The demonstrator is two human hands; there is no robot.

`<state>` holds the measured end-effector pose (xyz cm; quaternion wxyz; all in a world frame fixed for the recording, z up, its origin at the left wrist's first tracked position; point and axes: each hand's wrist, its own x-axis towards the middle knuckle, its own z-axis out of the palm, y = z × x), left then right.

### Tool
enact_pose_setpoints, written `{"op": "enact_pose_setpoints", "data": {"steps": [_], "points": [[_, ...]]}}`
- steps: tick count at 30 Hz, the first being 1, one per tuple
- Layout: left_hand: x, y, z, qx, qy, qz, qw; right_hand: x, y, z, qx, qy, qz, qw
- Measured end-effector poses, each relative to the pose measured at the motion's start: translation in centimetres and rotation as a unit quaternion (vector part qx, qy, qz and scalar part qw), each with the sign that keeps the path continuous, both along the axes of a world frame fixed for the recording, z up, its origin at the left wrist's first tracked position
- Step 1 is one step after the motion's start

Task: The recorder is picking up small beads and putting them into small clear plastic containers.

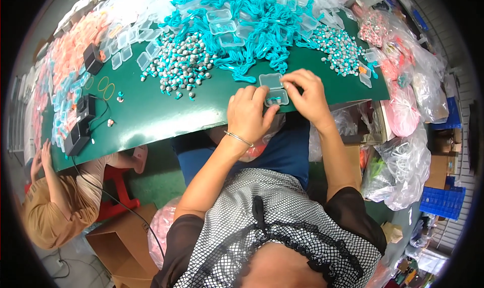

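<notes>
Head view: two bare hands work at the near edge of a green desk (161,124).
Left hand (247,111): grip closed around the base of a clear case (276,93), fingers along its left side, thumb by its near edge.
Right hand (306,94): fingertips at the right side, close to where lid and base meet; whether they pinch or merely touch, I cannot tell.
Clear case: between the hands, opened out, base nearer the person, lid (271,81) beyond; each half's long side runs roughly left to right, while the opened pair stretches away from the body. Both hands are about equally near, the left at the base, the right nearer the lid.
Small teal-and-grey pieces (274,101): inside the base.
Left heap of grey beads (184,61): beyond the left hand.
Right heap of grey beads (340,48): beyond the right hand.
Teal cords (252,38): piled between the heaps, reaching farthest, with loose clear boxes (222,27) on top.
</notes>
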<state>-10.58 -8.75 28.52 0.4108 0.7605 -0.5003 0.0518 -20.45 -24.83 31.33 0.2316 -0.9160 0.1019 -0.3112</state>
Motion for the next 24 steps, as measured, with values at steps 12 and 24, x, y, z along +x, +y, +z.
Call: {"op": "enact_pose_setpoints", "data": {"steps": [12,24], "points": [[-0.3,2.1,0.2,0.066,-0.049,0.010,0.997,7.2,1.5,0.9,-0.136,0.188,0.063,0.971],[1.2,3.0,0.6,0.078,0.043,0.007,0.996,0.5,1.1,-0.1,-0.030,0.015,0.169,0.985]]}}
